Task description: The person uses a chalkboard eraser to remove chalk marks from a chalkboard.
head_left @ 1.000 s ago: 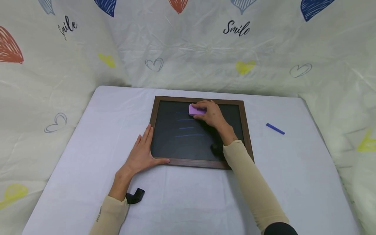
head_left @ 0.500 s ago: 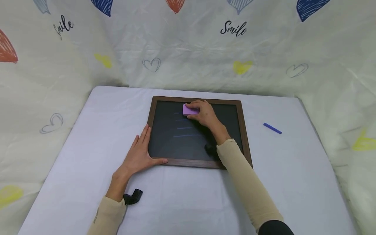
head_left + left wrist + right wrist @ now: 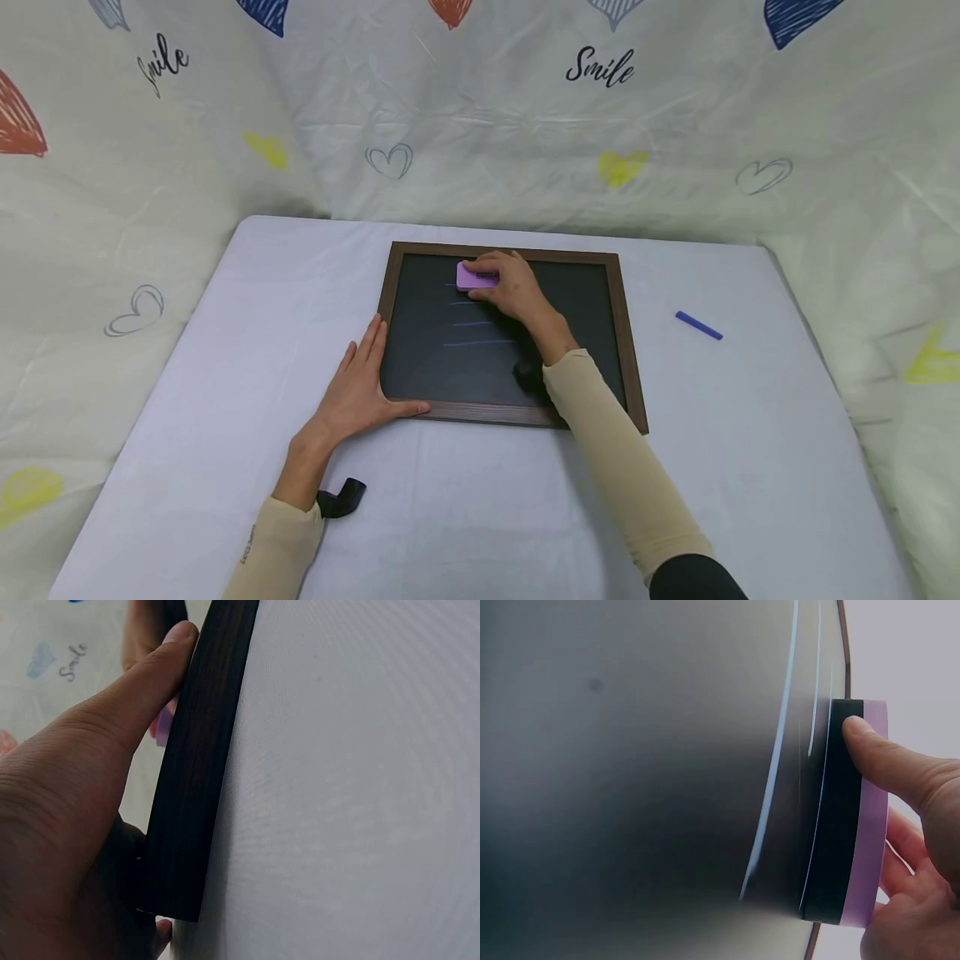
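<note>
A small chalkboard [image 3: 442, 375] in a brown wooden frame lies on the table, with several thin blue lines [image 3: 480, 342] across its middle. My right hand [image 3: 517, 287] grips a purple eraser [image 3: 467, 277] on the upper part of the board. Seen from the right wrist, the eraser's black felt side [image 3: 832, 817] is against the board beside the lines, with my thumb on it. With straight fingers along the left side of the frame, my left hand [image 3: 356, 387] rests at its lower left corner. The left wrist view shows my left thumb [image 3: 161, 664] against the frame's dark edge [image 3: 195, 750].
On the right part of the white-covered table [image 3: 765, 433] lies a blue stick [image 3: 699, 326], like chalk. Behind the table hangs a pale sheet [image 3: 495, 125] printed with hearts and words. A black wrist mount [image 3: 342, 498] sticks out beside my left wrist.
My right hand has slid the eraser leftward along the top blue line, and only a short stub of that line shows left of it. My left hand keeps its place on the frame.
</note>
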`<state>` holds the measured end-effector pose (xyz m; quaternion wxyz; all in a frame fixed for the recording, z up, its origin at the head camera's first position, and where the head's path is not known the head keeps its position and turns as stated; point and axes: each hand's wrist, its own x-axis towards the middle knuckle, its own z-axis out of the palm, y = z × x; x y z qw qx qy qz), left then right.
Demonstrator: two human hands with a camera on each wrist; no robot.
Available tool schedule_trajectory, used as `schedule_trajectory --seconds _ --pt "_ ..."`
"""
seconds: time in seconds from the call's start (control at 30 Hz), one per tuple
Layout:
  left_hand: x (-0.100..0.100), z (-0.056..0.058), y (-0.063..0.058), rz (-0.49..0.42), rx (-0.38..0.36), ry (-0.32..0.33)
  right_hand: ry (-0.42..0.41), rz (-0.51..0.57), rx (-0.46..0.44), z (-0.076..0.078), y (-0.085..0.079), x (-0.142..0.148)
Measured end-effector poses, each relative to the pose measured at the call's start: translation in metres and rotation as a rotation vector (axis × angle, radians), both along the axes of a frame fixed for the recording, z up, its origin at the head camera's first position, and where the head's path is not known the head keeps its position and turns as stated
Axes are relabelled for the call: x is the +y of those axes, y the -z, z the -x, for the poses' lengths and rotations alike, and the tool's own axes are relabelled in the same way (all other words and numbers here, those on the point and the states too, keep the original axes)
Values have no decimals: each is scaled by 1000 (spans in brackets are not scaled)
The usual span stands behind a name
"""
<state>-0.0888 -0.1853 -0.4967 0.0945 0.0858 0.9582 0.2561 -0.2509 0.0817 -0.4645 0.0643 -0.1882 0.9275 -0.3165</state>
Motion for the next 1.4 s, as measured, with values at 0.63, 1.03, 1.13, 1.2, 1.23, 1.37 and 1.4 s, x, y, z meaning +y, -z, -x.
schedule_trajectory --seconds 0.63,1.03,1.13,1.2,1.23,1.37,1.4 --pt "5 2 3 -13 -2 2 -2 -23 -22 3 0 -21" --pt "-3 2 -1 -9 15 3 -3 -11 -54 2 -5 -39" --pt "-2 1 2 -19 12 -1 -5 -27 -57 1 -5 -38" --pt "-1 0 4 -23 12 -2 -5 -32 -52 0 -4 -36" --pt "0 0 4 -23 12 -3 -4 -33 -50 0 -4 -36" --pt "0 0 4 -21 18 -2 -8 -24 -45 -1 -4 -35" --pt "0 0 3 -21 20 0 -9 -25 -41 -1 -5 -35"
